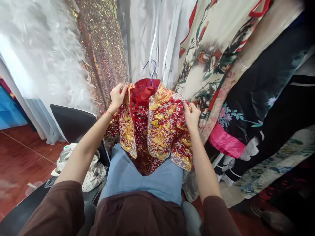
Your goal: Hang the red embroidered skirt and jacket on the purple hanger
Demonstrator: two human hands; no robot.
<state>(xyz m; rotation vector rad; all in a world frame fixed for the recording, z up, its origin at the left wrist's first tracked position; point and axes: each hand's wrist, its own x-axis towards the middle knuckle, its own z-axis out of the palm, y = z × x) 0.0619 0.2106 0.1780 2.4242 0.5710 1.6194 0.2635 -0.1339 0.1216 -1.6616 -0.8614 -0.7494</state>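
Note:
A short red jacket [162, 124] with gold and silver embroidery hangs open at the front before me, its lower edge over my lap. Inside its collar sits a thin purple wire hanger [152, 77], the hook standing up above the neck. My left hand [118, 95] pinches the jacket's shoulder on the left. On the opposite shoulder, my right hand [192, 114] grips the cloth between thumb and fingers. Both sleeves droop below my hands. Light blue cloth [145, 185] covers my lap under the jacket.
Garments hang close ahead: a white feathery one [49, 49], a gold sequin one [103, 39], a floral dress [206, 55] and black clothes [261, 91] to the right. A black chair [73, 121] at left holds a white dotted cloth bag [93, 177]. Red tiles [24, 157] cover the floor.

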